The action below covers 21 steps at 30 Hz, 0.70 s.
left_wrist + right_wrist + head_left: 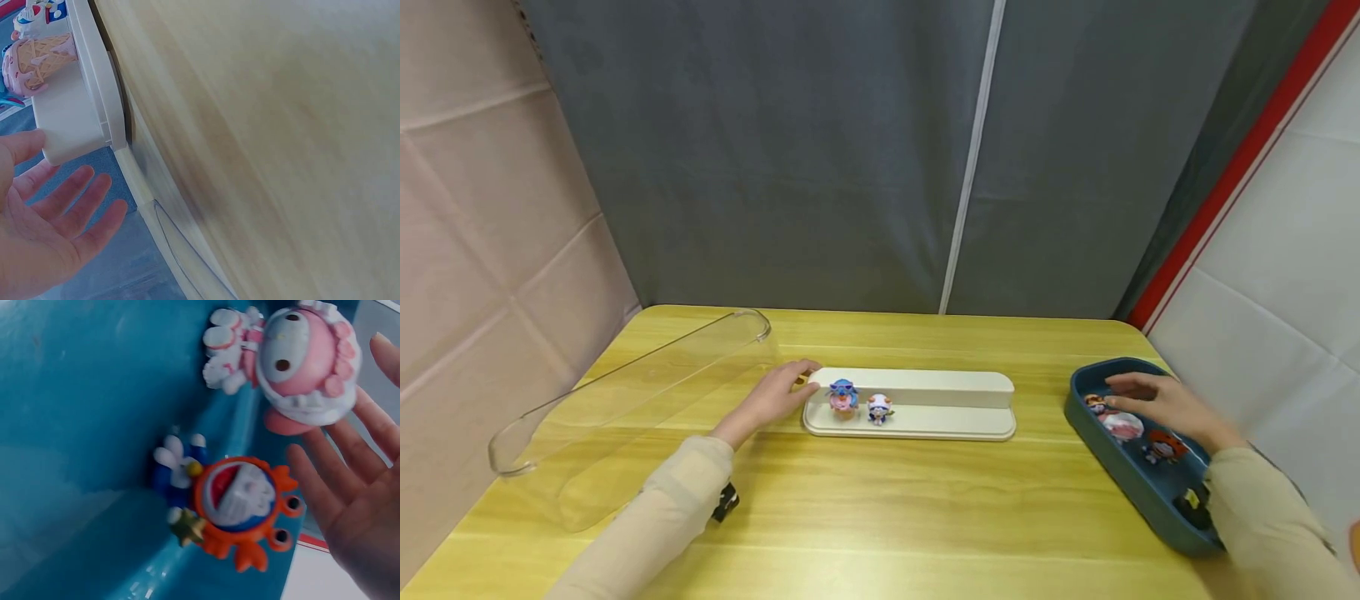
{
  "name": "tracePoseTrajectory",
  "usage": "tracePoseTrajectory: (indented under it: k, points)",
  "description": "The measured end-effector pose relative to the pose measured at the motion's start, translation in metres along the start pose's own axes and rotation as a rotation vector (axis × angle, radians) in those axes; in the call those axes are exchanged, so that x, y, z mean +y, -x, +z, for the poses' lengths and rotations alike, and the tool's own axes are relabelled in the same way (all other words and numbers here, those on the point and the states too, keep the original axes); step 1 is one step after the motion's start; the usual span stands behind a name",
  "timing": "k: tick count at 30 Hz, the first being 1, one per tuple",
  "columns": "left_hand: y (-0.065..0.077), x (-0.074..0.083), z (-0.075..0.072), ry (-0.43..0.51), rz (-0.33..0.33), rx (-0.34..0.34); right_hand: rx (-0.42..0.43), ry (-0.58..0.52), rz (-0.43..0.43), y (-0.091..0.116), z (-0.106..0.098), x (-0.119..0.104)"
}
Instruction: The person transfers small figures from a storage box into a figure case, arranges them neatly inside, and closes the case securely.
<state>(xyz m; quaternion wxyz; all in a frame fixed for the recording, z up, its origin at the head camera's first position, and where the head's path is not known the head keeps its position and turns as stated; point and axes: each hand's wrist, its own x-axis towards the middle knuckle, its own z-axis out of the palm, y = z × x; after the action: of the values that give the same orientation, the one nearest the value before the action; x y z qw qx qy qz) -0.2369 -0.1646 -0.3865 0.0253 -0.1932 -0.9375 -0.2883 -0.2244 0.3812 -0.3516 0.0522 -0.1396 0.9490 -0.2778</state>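
Hovering loose-fingered over the tray, my right hand is beside the pink doll; my spread left hand is at the left end of the crosswise stand.

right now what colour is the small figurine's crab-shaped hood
Orange crab-shaped hood, clearest in the right wrist view.

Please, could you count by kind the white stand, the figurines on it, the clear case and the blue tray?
White stand: 1
Figurines on it, one blue-topped, one white-topped: 2
Clear case: 1
Blue tray: 1
Total: 5
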Motion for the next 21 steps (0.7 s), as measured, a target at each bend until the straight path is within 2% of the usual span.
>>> tracePoseTrajectory:
  k: [10,21]
  points:
    - [0.0,-0.001,0.0,0.003,0.004,0.003,-0.049,-0.033,-0.004,-0.006,0.012,0.01]
    - [0.0,0.0,0.001,-0.005,-0.01,-0.006,-0.114,-0.138,-0.002,-0.013,0.016,0.013]
